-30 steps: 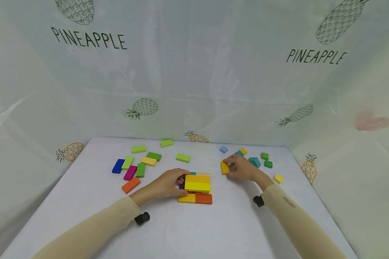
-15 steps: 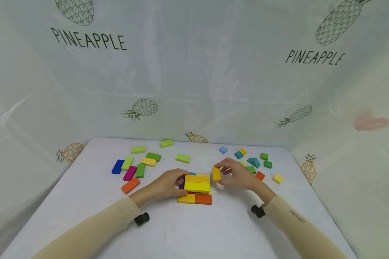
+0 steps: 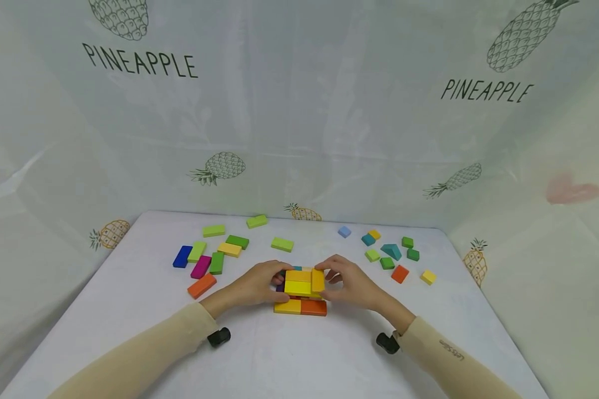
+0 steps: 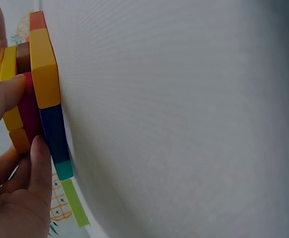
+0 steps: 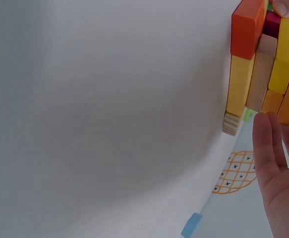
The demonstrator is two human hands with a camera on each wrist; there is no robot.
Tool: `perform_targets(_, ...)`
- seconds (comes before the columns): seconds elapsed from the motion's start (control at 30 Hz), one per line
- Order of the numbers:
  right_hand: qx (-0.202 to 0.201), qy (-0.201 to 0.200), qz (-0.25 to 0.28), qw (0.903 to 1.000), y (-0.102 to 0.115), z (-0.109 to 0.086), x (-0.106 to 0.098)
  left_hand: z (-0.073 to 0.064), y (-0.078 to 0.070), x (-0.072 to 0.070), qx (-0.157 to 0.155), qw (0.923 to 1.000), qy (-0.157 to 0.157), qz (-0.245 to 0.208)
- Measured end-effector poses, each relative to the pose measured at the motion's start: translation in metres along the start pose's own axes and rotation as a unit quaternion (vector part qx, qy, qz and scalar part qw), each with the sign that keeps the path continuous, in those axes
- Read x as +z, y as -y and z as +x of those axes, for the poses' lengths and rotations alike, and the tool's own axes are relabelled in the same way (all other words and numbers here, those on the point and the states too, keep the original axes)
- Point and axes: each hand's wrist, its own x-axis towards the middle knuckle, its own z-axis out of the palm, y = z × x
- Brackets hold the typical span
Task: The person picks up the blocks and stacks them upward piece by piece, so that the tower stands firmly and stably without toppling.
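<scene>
A layered stack of coloured wooden blocks point(image 3: 297, 287) stands mid-table. My left hand point(image 3: 257, 284) grips its left side, thumb in front and fingers behind; in the left wrist view these press either end of a magenta block point(image 4: 29, 106) in the second layer. Between thumb and fingertips my right hand point(image 3: 351, 282) pinches an amber block point(image 3: 318, 281), lying crosswise over the right end of the top yellow and amber blocks. Whether it rests fully on them I cannot tell. Below, the bottom layer shows a yellow block point(image 3: 287, 306) and an orange-red block point(image 3: 313, 307) along the front.
Several loose blocks lie at the left, among them a blue block point(image 3: 182, 256) and an orange block point(image 3: 202, 285). Smaller pieces lie back right, including a teal triangular block point(image 3: 391, 251) and a red-orange block point(image 3: 400, 274). A pineapple-print curtain point(image 3: 299, 111) hangs behind the table.
My right hand has carried the amber block leftward from beside the stack onto its top right end. The left hand has kept its place on the stack.
</scene>
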Motion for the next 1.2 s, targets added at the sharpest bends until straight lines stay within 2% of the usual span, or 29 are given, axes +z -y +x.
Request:
perform_targets(0.27, -0.004, 0.011, 0.016, 0.9998, -0.0028, 0.0043, 0.0053, 0.0002, -0.0001, -0.0002, 0.003, 1.0000, -0.001, 0.003)
perform_targets(1.2, 0.014, 0.011, -0.020, 0.9996, -0.0027, 0.0038, 0.0099, -0.0006, 0.0006, 0.0000, 0.015, 0.9999, 0.001, 0.002)
